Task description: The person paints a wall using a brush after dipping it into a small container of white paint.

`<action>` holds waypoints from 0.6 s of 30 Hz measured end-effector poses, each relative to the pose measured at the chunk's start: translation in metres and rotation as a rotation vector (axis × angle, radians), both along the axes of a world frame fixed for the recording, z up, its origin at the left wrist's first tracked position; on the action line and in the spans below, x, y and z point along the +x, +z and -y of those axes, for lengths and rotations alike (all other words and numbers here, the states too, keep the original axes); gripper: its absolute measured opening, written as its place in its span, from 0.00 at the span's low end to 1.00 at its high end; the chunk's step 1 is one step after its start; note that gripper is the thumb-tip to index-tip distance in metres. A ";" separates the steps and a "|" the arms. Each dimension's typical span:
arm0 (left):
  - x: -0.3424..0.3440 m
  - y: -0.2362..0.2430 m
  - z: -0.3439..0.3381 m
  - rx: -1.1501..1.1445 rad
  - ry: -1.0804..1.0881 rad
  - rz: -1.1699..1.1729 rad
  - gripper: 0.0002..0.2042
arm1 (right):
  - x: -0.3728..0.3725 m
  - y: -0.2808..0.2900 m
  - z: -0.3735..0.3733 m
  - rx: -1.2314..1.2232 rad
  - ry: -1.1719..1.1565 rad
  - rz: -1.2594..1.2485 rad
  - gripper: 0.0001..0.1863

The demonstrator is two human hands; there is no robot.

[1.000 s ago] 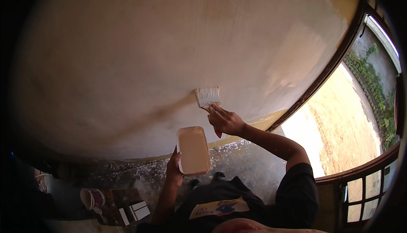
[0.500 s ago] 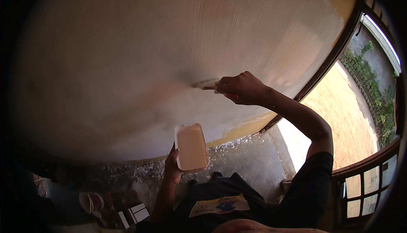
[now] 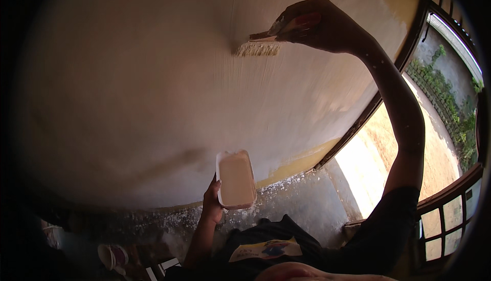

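Within the left hand (image 3: 211,199), gripped along its left side, sits the tray (image 3: 219,172), with pale paint (image 3: 237,181) inside. Above and to the right of that hand, the right hand (image 3: 322,25) is closed on the handle of the brush (image 3: 258,49); the bristles show just left of the fingers and point downward. They lie at or very near the wall (image 3: 138,86); firm contact cannot be told. The step in hand appears to be brushing paint over the wall; the next move would seem to call for level, even pressure, or a dip in the tray should the bristles run dry. Left of the right hand, the wall offers broad open room. Well below it, a yellow strip (image 3: 307,159) borders the floor (image 3: 302,199). To its right, the door frame (image 3: 413,39) limits sideways strokes, with bright ground (image 3: 383,143) beyond.
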State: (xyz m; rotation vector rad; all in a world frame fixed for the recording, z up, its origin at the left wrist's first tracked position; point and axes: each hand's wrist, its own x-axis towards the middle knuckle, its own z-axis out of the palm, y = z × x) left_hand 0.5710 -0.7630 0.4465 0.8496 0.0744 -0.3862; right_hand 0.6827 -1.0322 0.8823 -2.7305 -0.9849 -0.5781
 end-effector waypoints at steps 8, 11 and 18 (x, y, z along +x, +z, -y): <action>0.009 0.000 0.006 -0.012 0.012 -0.005 0.26 | -0.022 0.099 -0.005 0.094 0.194 0.187 0.09; 0.010 -0.003 0.010 -0.032 0.034 -0.022 0.25 | -0.025 0.095 -0.003 0.192 0.148 0.281 0.09; 0.010 0.002 0.024 -0.071 0.042 -0.023 0.24 | -0.002 -0.041 -0.002 -0.053 0.176 1.105 0.17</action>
